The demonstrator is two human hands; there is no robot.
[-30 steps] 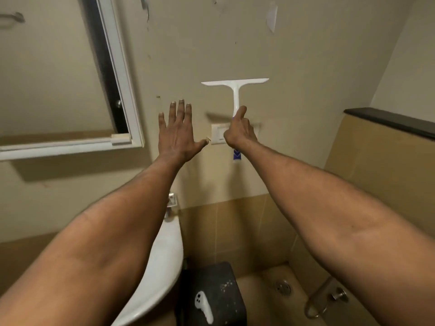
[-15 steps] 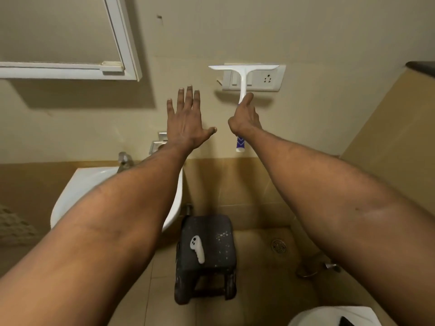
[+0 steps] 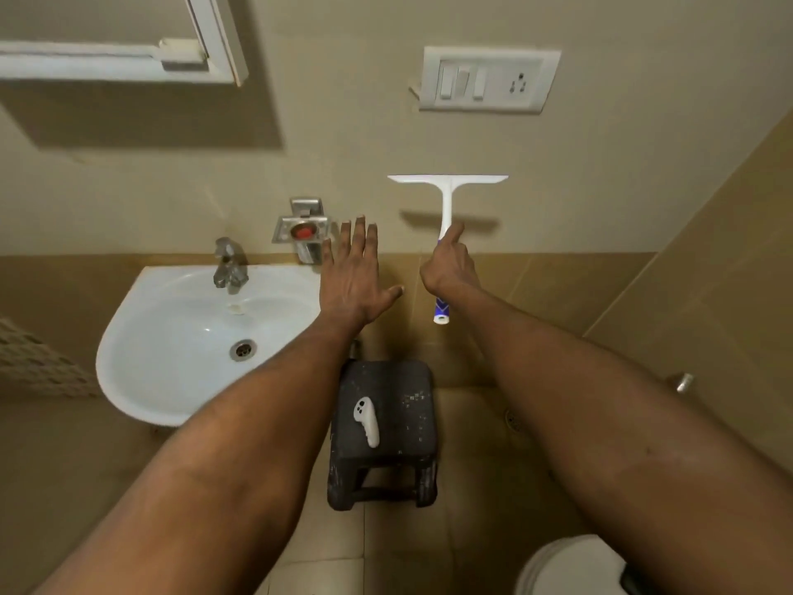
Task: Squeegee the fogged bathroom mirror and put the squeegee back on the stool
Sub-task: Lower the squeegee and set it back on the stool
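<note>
The right hand (image 3: 448, 268) is clenched around the handle of the squeegee (image 3: 446, 208), thumb laid up along the white shaft. The tool stands upright in this grip: its blade runs level at the top, in front of the beige wall, and the blue-patterned end of the handle sticks out below the fist. The left hand (image 3: 354, 277) holds nothing; it is spread flat, palm away from the camera, fingers pointing up, just beside the right hand and apart from it.

Both bare forearms reach forward from the bottom corners of the view. Between them, on the floor, stands the dark stool (image 3: 384, 427), with a white controller (image 3: 367, 420) lying on its seat. The squeegee is held well above the stool, not touching it.

To the left of the stool is a white sink (image 3: 171, 345) with a metal tap (image 3: 229, 266) at its back edge. A soap dish (image 3: 302, 229) is fixed to the wall just left of the left hand's fingertips. Higher up, the lower corner of the mirror (image 3: 128, 62) shows at the top left, and a switch plate (image 3: 489, 79) sits on the wall above the squeegee.
</note>
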